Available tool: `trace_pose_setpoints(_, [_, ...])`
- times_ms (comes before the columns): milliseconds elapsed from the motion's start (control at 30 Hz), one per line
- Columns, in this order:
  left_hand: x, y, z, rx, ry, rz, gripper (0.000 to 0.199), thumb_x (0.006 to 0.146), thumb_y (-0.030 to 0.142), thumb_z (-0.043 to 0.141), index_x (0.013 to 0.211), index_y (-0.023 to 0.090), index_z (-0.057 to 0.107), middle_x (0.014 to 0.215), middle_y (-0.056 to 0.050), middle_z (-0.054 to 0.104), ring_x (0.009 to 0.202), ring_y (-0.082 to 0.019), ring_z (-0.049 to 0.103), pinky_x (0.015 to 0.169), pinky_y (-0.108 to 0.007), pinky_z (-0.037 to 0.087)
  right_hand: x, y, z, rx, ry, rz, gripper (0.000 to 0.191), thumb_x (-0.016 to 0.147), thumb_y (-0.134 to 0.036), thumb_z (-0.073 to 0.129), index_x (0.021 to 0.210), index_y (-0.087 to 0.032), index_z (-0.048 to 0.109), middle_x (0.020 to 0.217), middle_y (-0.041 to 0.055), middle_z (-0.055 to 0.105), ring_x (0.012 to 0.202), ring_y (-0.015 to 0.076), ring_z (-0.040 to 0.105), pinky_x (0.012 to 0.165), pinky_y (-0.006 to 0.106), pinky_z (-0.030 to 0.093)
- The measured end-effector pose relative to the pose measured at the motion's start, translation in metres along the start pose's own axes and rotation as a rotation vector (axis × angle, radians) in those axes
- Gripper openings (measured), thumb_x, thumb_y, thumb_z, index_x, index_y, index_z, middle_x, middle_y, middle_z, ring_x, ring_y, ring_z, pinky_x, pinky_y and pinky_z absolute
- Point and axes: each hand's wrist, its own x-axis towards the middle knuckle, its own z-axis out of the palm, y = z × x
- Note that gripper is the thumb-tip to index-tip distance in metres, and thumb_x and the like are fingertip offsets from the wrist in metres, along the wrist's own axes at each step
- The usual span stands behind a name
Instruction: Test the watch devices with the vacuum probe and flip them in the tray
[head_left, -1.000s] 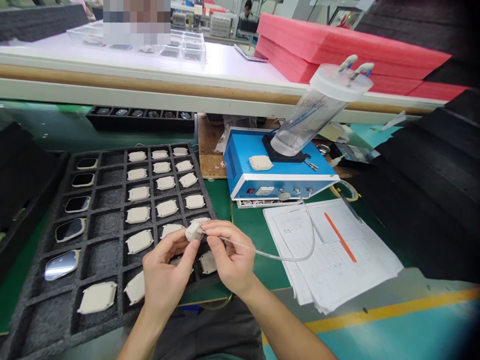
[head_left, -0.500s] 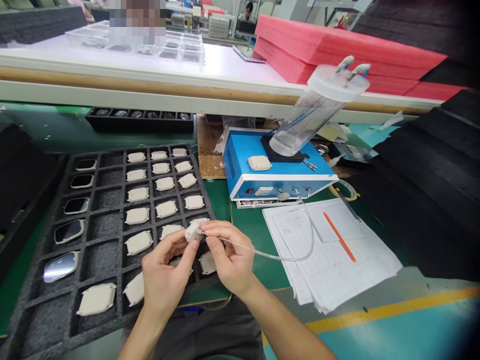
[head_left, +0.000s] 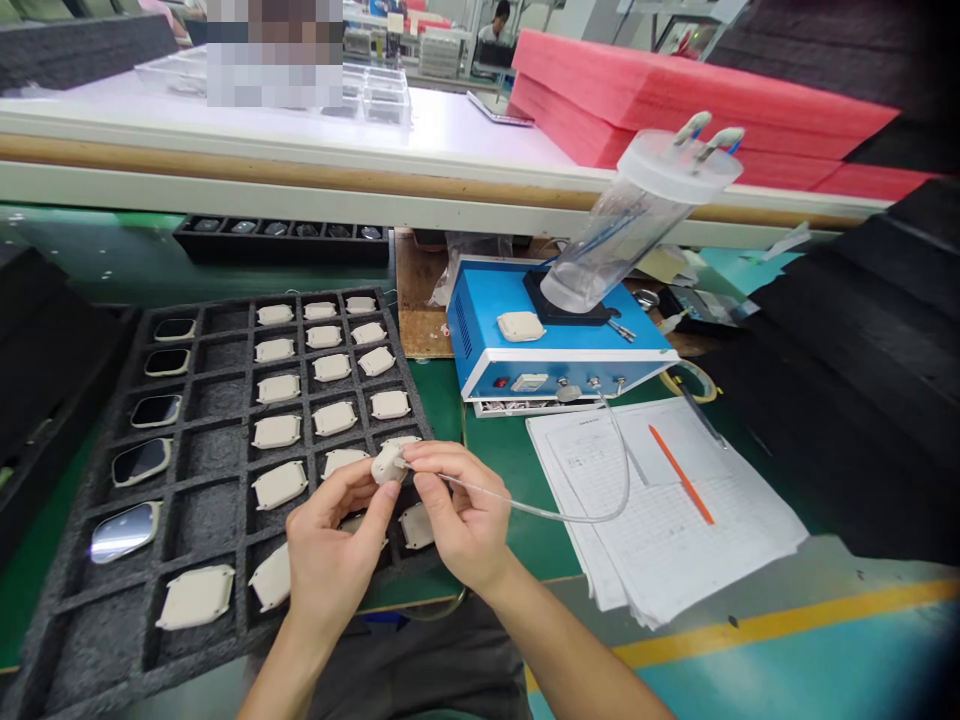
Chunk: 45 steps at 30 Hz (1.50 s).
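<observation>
Between the thumb and fingers of my left hand (head_left: pixel 337 530) is a cream watch case (head_left: pixel 388 463), tilted up over the right side of the tray. My right hand (head_left: pixel 469 510) pinches the end of a clear thin tube (head_left: pixel 551 515) against the case's side; my fingers partly hide its tip. The tube curves back to the front of a blue box-shaped machine (head_left: pixel 570 370). Under my hands lies a black foam tray (head_left: pixel 202 535) with cream cases in many compartments. Its left column holds several cases with dark glass faces (head_left: pixel 141 462).
On the blue machine stand a clear cylinder (head_left: pixel 611 235) and another cream case (head_left: pixel 521 326). Papers with an orange stick (head_left: pixel 681 474) lie at right, near a tape roll (head_left: pixel 690 382). A raised shelf (head_left: pixel 450 195) carries red foam blocks (head_left: pixel 675 90). Black foam is stacked far right.
Both hands hold nearly the same pose, with the tube end kept at the watch case. The whole view has shifted very slightly.
</observation>
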Motion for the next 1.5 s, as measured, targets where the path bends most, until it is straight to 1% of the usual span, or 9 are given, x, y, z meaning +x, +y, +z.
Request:
trace_pose_setpoints(433, [0.000,0.003,-0.001,0.004,0.003,-0.011,0.016,0.082,0.024,0.081,0.096,0.018,0.080,0.088,-0.003,0.083,0.074,-0.017,0.079,0.073,-0.024,0.067,0.001,-0.001,0.000,-0.050,0.010,-0.007,0.015,0.095,-0.014,0.065,0.099,-0.023,0.077,0.098,0.0067,0.082,0.094,0.0206,0.079,0.087,0.037,0.067])
trace_pose_setpoints(633, [-0.001,0.003,-0.001,0.000,0.002,-0.010,0.015,0.082,0.023,0.081,0.097,0.019,0.080,0.088,-0.003,0.083,0.074,-0.016,0.079,0.073,-0.022,0.066,0.002,-0.002,0.000,-0.065,0.006,-0.010,0.016,0.095,-0.013,0.065,0.098,-0.024,0.076,0.097,0.0065,0.082,0.093,0.0206,0.079,0.086,0.037,0.067])
trace_pose_setpoints(800, [0.000,0.003,-0.001,0.001,-0.001,-0.009,0.015,0.082,0.022,0.081,0.097,0.019,0.079,0.088,-0.002,0.083,0.074,-0.016,0.079,0.073,-0.021,0.066,0.002,-0.002,0.000,-0.041,0.003,-0.005,0.017,0.094,-0.011,0.065,0.099,-0.023,0.077,0.099,0.0064,0.082,0.095,0.0193,0.079,0.089,0.035,0.066])
trace_pose_setpoints(967, [-0.001,0.002,-0.001,0.002,-0.008,-0.005,0.015,0.083,0.022,0.080,0.098,0.020,0.079,0.089,-0.002,0.083,0.075,-0.015,0.079,0.074,-0.020,0.065,0.002,-0.001,0.001,-0.077,0.005,-0.005,0.014,0.096,-0.017,0.064,0.097,-0.023,0.076,0.097,0.0067,0.082,0.093,0.0205,0.080,0.087,0.037,0.067])
trace_pose_setpoints(1300, [0.000,0.001,0.000,0.002,-0.006,-0.032,0.017,0.084,0.027,0.079,0.098,0.018,0.078,0.088,-0.004,0.082,0.075,-0.018,0.079,0.073,-0.027,0.066,0.001,-0.001,0.001,-0.080,0.000,0.005,0.013,0.096,-0.016,0.065,0.097,-0.023,0.076,0.098,0.0071,0.082,0.093,0.0202,0.080,0.086,0.036,0.067])
trace_pose_setpoints(1400, [-0.005,0.001,0.002,0.067,-0.006,-0.024,0.016,0.087,0.027,0.076,0.099,0.018,0.077,0.087,-0.004,0.081,0.073,-0.018,0.077,0.070,-0.026,0.064,-0.004,0.000,-0.001,-0.074,-0.021,0.015,0.013,0.097,-0.017,0.064,0.097,-0.023,0.076,0.099,0.0080,0.082,0.096,0.0215,0.080,0.085,0.037,0.067])
trace_pose_setpoints(1467, [-0.010,0.005,-0.001,0.194,-0.009,0.025,0.016,0.092,0.026,0.070,0.104,0.018,0.077,0.085,-0.004,0.079,0.068,-0.017,0.073,0.067,-0.027,0.061,-0.010,0.000,-0.004,-0.076,-0.018,0.020,0.013,0.097,-0.017,0.065,0.097,-0.023,0.077,0.100,0.0078,0.082,0.098,0.0222,0.080,0.086,0.039,0.067])
trace_pose_setpoints(1500, [-0.012,0.007,-0.005,0.284,-0.015,0.072,0.019,0.095,0.025,0.066,0.109,0.017,0.076,0.087,-0.005,0.079,0.071,-0.018,0.071,0.069,-0.029,0.060,-0.014,0.000,-0.005,-0.081,-0.004,0.025,0.012,0.097,-0.017,0.066,0.097,-0.023,0.077,0.100,0.0075,0.082,0.098,0.0223,0.080,0.086,0.039,0.067])
